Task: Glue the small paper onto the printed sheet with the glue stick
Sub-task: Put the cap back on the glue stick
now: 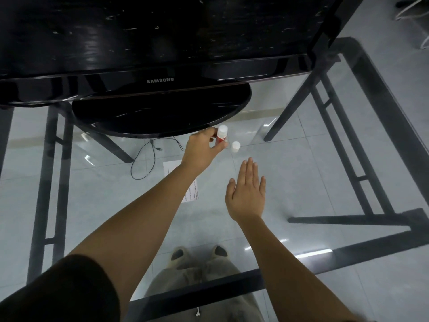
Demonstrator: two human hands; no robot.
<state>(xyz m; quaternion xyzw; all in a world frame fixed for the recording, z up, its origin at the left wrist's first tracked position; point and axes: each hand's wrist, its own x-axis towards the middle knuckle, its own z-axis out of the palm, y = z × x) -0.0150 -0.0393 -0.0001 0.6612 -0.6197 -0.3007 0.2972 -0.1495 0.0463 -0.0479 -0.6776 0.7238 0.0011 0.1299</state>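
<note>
A red glue stick with a white end stands near the monitor's base, and my left hand grips its red body between thumb and fingers. A small white cap stands on the glass just right of it. The printed sheet lies flat on the glass table, mostly hidden under my left forearm; only its corners and some text lines show. My right hand hovers flat, fingers together and stretched forward, right of the sheet and below the cap, holding nothing. I cannot make out the small paper.
A black Samsung monitor with a round base stands at the back of the glass table. Black frame bars run under the glass. A cable lies on the floor below, and my shoes show through.
</note>
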